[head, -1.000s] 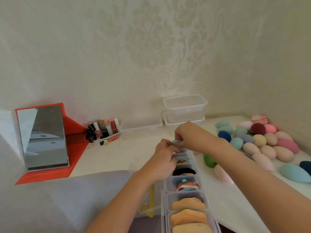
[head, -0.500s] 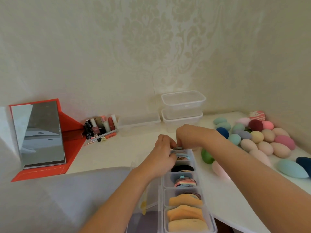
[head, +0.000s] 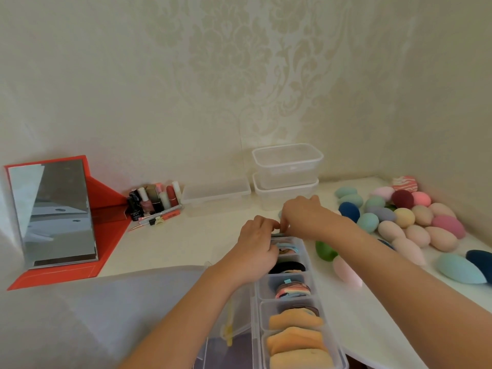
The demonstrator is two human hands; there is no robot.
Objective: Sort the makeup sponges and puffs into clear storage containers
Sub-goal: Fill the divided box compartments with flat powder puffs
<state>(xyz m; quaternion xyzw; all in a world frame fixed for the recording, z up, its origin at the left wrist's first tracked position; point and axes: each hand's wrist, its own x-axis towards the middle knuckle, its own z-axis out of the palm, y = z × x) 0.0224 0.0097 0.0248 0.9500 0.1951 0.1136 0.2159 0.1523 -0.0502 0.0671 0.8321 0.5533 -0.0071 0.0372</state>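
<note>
My left hand [head: 257, 243] and right hand [head: 303, 217] meet over the far end of the long clear organizer [head: 267, 284], with the fingers curled down. What they pinch is hidden, so I cannot tell the grip. Flat round puffs [head: 292, 290] lie stacked in its compartments, and soft orange puffs [head: 295, 339] fill the ones nearest to me. Smooth egg-shaped sponges [head: 415, 222] lie on the white desk [head: 186, 241], to the right of the right hand. Two stacked clear boxes [head: 287, 169] stand behind.
</note>
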